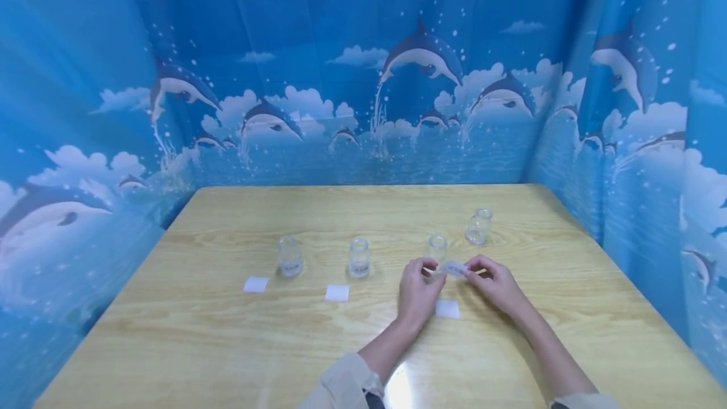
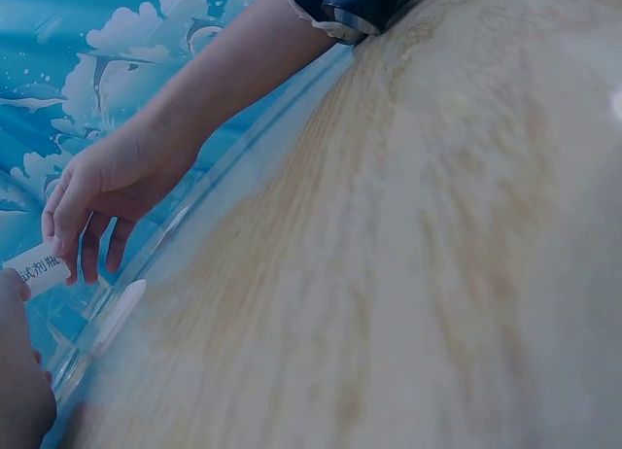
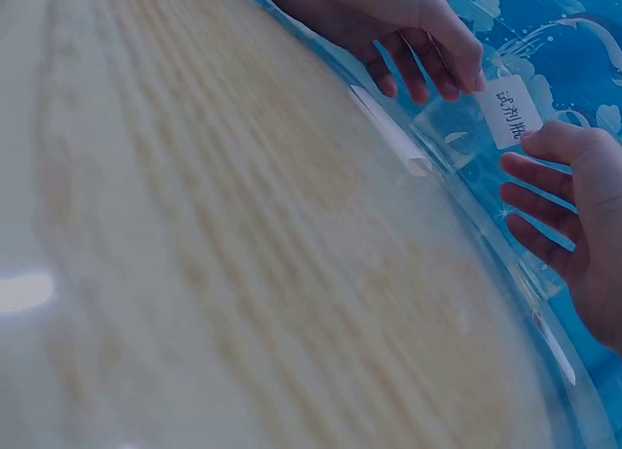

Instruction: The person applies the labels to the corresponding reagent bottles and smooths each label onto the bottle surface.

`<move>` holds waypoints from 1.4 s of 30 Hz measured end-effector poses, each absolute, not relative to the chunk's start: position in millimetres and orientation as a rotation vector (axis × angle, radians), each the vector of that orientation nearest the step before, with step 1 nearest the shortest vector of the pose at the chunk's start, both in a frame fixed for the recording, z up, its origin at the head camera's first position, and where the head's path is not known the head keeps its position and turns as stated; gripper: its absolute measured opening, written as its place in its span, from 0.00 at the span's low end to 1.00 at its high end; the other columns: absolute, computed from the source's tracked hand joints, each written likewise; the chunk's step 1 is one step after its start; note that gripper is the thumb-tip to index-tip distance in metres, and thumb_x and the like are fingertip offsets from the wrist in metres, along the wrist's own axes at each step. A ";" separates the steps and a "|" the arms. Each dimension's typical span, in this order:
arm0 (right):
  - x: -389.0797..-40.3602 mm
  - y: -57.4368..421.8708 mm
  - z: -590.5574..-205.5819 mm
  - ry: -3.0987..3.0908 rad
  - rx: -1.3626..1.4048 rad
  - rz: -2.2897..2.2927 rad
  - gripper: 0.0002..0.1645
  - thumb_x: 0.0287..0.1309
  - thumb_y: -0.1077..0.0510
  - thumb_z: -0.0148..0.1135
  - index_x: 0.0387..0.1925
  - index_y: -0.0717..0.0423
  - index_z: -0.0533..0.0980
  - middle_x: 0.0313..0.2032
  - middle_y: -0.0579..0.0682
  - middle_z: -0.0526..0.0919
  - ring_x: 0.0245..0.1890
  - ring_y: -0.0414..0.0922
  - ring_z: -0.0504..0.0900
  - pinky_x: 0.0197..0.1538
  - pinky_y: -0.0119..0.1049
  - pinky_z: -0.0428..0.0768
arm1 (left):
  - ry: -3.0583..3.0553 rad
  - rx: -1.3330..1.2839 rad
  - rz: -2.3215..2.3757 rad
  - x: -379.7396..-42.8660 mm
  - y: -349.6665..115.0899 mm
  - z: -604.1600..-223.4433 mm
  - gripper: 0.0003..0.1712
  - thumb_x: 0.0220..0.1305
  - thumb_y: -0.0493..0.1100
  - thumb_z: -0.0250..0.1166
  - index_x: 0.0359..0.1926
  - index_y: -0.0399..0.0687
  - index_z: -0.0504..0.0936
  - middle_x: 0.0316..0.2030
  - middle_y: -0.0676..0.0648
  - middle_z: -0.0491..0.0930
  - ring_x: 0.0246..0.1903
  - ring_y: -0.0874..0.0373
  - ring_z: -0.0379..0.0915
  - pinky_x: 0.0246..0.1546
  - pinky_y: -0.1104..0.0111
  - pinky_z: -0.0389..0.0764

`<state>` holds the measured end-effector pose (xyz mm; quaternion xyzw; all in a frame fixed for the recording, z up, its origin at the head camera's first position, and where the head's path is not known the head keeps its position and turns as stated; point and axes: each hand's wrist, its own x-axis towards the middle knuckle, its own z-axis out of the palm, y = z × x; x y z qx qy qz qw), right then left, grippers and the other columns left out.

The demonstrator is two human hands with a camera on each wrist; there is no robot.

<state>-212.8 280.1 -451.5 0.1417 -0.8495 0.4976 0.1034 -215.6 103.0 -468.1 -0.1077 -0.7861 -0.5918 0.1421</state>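
Observation:
A small white label (image 1: 454, 268) with handwritten characters is stretched between both hands, above the table in front of a clear glass jar (image 1: 437, 243). My left hand (image 1: 419, 290) pinches its left end between thumb and fingertip. At the other end, my right hand (image 1: 495, 284) pinches the edge, its remaining fingers loosely bent. The right wrist view shows the written side of the label (image 3: 510, 112) facing the camera. The jar's lower part is partly hidden by the left hand and the label. Below the hands lies a white paper piece (image 1: 447, 308).
Another glass jar (image 1: 479, 227) stands farther back on the right. Two jars bearing labels, one at left (image 1: 290, 257) and one at mid-table (image 1: 359, 259), have white paper pieces (image 1: 337, 293) in front of them. A dolphin-print curtain (image 1: 341, 68) surrounds the wooden table (image 1: 227, 346).

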 end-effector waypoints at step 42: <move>-223.4 246.6 -421.9 -2.496 0.657 1.268 0.04 0.50 0.73 0.62 0.26 0.69 0.74 0.45 0.71 0.74 0.42 0.63 0.76 0.41 0.45 0.79 | -2.327 -0.221 -1.492 -230.9 92.7 -465.5 0.04 0.53 0.40 0.67 0.31 0.49 0.80 0.42 0.50 0.76 0.42 0.56 0.71 0.40 0.66 0.74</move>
